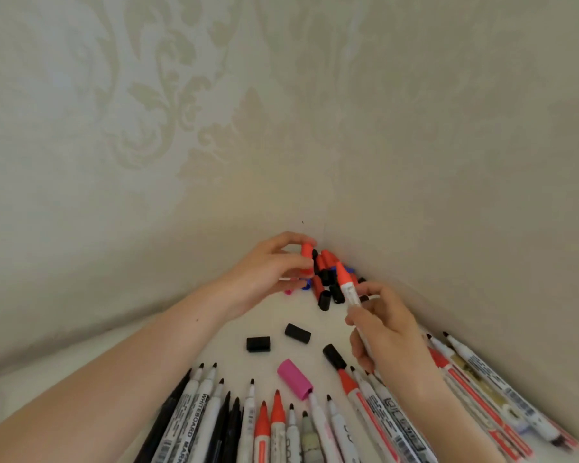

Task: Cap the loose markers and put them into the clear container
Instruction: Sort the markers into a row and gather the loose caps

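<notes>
My left hand [271, 272] pinches a red cap [306, 250] above a pile of red, black and blue caps [328, 279] in the far corner. My right hand [385, 329] grips a white marker with a red front section [346, 287], its tip pointing up and away toward the caps. Several uncapped markers [271, 426] lie in a fan along the near edge, tips pointing away. More markers [488, 385] lie to the right, partly under my right wrist. No clear container is in view.
Loose black caps [258, 343] [297, 333] lie in the middle of the pale surface. A pink-capped marker [295, 379] and a black-capped red marker [335, 357] sit nearer. Patterned cream walls close in on both sides and meet behind the cap pile.
</notes>
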Action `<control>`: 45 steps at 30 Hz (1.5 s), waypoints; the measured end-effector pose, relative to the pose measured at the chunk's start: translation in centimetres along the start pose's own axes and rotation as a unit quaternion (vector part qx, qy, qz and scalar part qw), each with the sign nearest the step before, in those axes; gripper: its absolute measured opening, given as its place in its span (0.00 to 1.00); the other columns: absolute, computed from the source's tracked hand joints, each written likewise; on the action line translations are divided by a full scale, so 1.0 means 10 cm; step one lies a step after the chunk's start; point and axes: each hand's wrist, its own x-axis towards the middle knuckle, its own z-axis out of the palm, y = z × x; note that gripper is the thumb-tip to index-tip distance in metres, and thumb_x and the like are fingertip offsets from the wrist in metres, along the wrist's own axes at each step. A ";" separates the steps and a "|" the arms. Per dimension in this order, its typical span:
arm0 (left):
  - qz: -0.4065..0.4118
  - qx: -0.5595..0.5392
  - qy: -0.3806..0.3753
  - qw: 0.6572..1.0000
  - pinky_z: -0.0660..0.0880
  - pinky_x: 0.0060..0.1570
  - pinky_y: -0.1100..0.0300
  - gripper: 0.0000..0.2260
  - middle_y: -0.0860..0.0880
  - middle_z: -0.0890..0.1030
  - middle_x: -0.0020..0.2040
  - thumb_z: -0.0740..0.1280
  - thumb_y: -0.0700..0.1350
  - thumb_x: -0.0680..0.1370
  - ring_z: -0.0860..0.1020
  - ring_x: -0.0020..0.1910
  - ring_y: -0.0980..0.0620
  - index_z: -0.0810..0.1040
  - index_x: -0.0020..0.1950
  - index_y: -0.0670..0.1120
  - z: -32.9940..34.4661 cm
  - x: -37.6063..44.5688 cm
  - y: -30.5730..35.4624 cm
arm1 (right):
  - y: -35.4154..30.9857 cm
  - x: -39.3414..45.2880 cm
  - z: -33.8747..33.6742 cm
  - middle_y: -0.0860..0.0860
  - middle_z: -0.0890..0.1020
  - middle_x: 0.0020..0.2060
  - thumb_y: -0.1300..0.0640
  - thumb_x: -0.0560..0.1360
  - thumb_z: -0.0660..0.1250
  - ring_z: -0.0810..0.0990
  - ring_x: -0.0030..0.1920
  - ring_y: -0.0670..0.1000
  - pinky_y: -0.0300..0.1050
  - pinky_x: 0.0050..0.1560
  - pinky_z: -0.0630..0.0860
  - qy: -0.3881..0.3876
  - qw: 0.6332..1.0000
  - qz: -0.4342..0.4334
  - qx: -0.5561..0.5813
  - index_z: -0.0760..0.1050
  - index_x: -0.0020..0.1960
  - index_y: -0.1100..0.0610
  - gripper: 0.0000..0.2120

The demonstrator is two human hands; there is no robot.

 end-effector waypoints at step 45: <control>0.104 -0.123 0.104 0.981 0.79 0.51 0.56 0.13 0.39 0.85 0.46 0.68 0.37 0.77 0.84 0.48 0.44 0.74 0.60 0.43 0.05 -0.43 0.12 | -0.46 0.20 0.33 0.45 0.76 0.30 0.59 0.76 0.67 0.73 0.23 0.38 0.29 0.24 0.65 -0.013 0.975 -0.169 -0.142 0.78 0.50 0.47 0.08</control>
